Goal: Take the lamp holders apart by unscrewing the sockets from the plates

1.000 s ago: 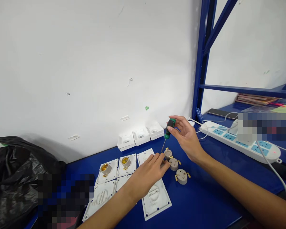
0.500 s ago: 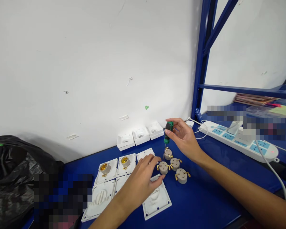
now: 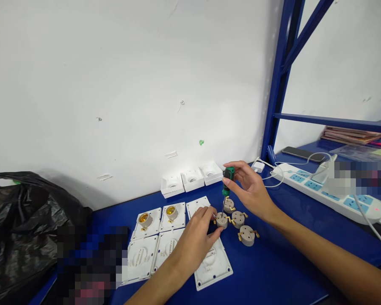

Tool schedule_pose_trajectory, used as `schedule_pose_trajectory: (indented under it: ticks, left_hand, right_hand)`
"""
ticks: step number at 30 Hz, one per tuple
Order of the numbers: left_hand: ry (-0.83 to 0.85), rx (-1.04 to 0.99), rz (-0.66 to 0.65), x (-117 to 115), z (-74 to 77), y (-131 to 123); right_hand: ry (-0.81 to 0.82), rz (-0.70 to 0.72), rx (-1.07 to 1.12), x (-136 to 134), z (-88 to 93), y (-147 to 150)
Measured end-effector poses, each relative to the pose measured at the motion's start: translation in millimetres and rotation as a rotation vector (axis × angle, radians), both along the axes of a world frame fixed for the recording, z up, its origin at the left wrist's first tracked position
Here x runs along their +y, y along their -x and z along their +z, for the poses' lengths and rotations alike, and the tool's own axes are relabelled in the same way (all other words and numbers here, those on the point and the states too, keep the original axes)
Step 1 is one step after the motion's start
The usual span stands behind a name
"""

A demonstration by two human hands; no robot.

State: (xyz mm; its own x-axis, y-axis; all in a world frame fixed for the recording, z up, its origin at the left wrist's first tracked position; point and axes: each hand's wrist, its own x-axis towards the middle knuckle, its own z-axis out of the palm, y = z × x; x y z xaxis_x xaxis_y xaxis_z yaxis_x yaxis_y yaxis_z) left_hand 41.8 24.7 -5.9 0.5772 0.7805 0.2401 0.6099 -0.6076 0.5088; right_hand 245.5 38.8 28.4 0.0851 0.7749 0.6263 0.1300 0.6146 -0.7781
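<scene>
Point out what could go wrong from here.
The screwdriver in the right hand meets the pale round part close to the fingertips of the left hand; a slip could jab them.
Three similar round parts lie close by, so a nudge might shift them or snag their brass tabs.
</scene>
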Motion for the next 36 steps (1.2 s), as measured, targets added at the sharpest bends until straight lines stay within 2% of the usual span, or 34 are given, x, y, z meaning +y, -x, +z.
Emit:
schedule_pose_trajectory:
  ticks: [4,9,13,22,36]
  left_hand:
    - [0.010,-0.022,0.027,-1.8,-3.1,-2.8]
    - [0.024,-0.039,0.040,-4.8,-4.8,-3.9]
    - [0.030,-0.042,0.053,-5.5,-5.4,-3.9]
    - [0.042,-0.027,0.065,-0.2,-9.4,-8.6]
    - [0.025,-0.020,0.060,-0.1,-5.2,-16.2]
  right_hand:
    - [0.021,0.029,-0.021,0.5,0.3,-0.5]
    - [-0.036,0.001,0.040,1.2,1.7,-2.5]
    - [-0.008,0.025,-0.032,-0.3,1.0,-1.5]
    - [-0.083,-0.030,-0.023,-0.3,2.9,-2.1]
    - [-0.117,-0.050,0.012,4.3,-5.7,-0.9]
